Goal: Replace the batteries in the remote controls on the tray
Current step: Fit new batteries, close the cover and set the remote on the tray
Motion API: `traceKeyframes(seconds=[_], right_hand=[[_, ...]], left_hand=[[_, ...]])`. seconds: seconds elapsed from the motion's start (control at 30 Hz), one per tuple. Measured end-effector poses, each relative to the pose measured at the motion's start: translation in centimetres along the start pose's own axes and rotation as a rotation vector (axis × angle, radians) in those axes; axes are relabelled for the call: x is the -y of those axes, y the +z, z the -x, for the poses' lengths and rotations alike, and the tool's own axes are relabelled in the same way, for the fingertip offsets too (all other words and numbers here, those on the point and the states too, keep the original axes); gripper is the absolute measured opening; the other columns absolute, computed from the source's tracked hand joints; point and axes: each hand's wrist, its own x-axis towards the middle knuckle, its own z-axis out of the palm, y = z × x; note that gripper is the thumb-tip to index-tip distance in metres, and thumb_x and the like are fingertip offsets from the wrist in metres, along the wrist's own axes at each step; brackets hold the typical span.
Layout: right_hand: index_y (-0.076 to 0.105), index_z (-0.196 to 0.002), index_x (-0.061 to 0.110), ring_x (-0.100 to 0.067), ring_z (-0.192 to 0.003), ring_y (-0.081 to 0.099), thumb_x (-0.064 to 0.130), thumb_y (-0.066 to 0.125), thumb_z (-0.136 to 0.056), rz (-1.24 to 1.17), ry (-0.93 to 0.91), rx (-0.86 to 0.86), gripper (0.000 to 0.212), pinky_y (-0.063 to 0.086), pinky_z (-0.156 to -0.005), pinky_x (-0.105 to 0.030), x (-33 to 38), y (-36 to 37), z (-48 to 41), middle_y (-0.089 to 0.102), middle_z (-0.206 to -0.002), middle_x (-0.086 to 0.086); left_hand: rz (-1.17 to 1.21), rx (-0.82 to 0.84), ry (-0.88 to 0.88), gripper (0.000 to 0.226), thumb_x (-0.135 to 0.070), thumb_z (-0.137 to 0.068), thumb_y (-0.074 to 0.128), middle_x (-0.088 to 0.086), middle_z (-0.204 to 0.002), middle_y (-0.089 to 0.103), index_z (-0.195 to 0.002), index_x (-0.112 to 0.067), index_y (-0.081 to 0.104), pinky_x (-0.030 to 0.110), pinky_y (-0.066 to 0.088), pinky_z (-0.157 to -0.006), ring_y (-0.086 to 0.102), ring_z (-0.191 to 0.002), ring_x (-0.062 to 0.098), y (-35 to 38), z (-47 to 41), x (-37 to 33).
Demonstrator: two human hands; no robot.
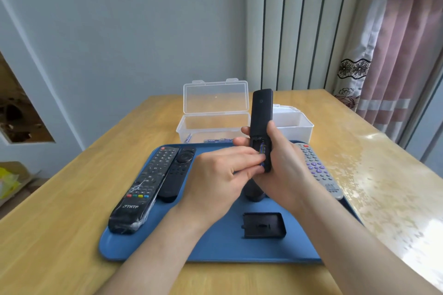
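My right hand (281, 165) grips a black remote (261, 112) upright above the blue tray (215, 246), back side toward me, its battery compartment uncovered. My left hand (220, 175) pinches a blue battery (263, 151) at the open compartment. The remote's black battery cover (263, 224) lies on the tray in front of my hands. On the tray's left lie a long black remote in plastic wrap (141, 189) and a shorter black remote (177, 172). A grey remote with purple buttons (318, 170) lies on the right. Another dark remote (254, 191) is partly hidden under my hands.
Behind the tray stands an open clear plastic box (211, 124) with several batteries at its bottom. A second white box (292, 124) sits to its right. The wooden table (72, 199) reaches to a wall at the back; a curtain (395, 67) hangs at right.
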Motion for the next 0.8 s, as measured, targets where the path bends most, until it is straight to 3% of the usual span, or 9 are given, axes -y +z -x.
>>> traceKeyframes(seconds=[0.13,0.33,0.47,0.57,0.63,0.7,0.8], right_hand=[[0.063,-0.108,0.006,-0.019,-0.065,0.065,0.046,0.034,-0.103,0.000,-0.029,0.008,0.050,0.052,-0.062,-0.030,-0.5,0.3,0.0,0.066,-0.080,-0.011],[0.061,-0.111,0.002,-0.024,-0.074,0.061,0.044,0.036,-0.103,-0.044,-0.059,-0.022,0.050,0.046,-0.088,-0.037,-1.0,0.9,0.1,0.063,-0.082,-0.012],[0.064,-0.110,0.003,-0.016,-0.066,0.063,0.042,0.039,-0.103,0.020,-0.058,-0.007,0.047,0.050,-0.068,-0.029,-2.1,1.2,0.2,0.063,-0.076,-0.006],[0.063,-0.112,0.001,-0.018,-0.067,0.060,0.038,0.041,-0.103,-0.028,-0.024,0.023,0.043,0.052,-0.066,-0.029,-2.4,1.5,0.4,0.057,-0.076,-0.009],[0.059,-0.113,0.001,-0.023,-0.078,0.057,0.026,0.045,-0.103,-0.016,-0.002,0.070,0.031,0.053,-0.066,-0.028,-2.1,1.5,0.5,0.055,-0.087,-0.014],[0.055,-0.114,0.000,-0.026,-0.081,0.061,0.003,0.044,-0.099,0.029,0.019,0.151,0.018,0.055,-0.069,-0.029,-1.8,1.3,0.6,0.055,-0.096,-0.020],[0.048,-0.121,-0.010,-0.031,-0.089,0.068,-0.019,0.032,-0.090,0.060,0.021,0.173,0.036,0.055,-0.087,-0.041,-1.4,1.0,0.6,0.061,-0.108,-0.033]], left_hand=[[0.009,-0.058,-0.101,0.020,-0.017,-0.073,0.076,-0.014,-0.097,0.073,-0.092,-0.018,0.078,0.023,0.053,-0.083,0.067,-0.091,-0.001,0.0,-0.2,-0.3],[0.131,-0.058,-0.453,0.028,-0.008,-0.066,0.084,-0.020,-0.087,0.073,-0.079,-0.032,0.077,0.005,0.042,-0.076,0.062,-0.079,-0.011,-0.1,-0.6,-1.1],[0.250,-0.018,-0.589,0.033,0.004,-0.062,0.082,-0.015,-0.069,0.066,-0.071,-0.026,0.071,0.014,0.043,-0.066,0.054,-0.059,0.000,-0.4,-1.0,-1.0],[0.315,0.002,-0.689,0.037,0.007,-0.060,0.082,-0.007,-0.066,0.048,-0.077,-0.022,0.068,0.020,0.040,-0.060,0.040,-0.052,0.007,-0.7,-1.3,-0.7],[0.343,0.012,-0.748,0.035,0.006,-0.061,0.083,-0.008,-0.066,0.047,-0.080,-0.020,0.068,0.022,0.042,-0.062,0.040,-0.058,0.011,-0.9,-1.4,-0.4],[0.377,0.049,-0.769,0.033,0.005,-0.065,0.082,-0.008,-0.061,0.045,-0.085,-0.016,0.067,0.023,0.043,-0.064,0.041,-0.059,0.013,-1.2,-1.4,-0.2],[0.513,0.137,-0.782,0.041,0.004,-0.071,0.079,0.002,-0.074,0.044,-0.105,-0.013,0.064,0.017,0.046,-0.063,0.045,-0.059,0.009,-1.8,-1.4,0.1]])
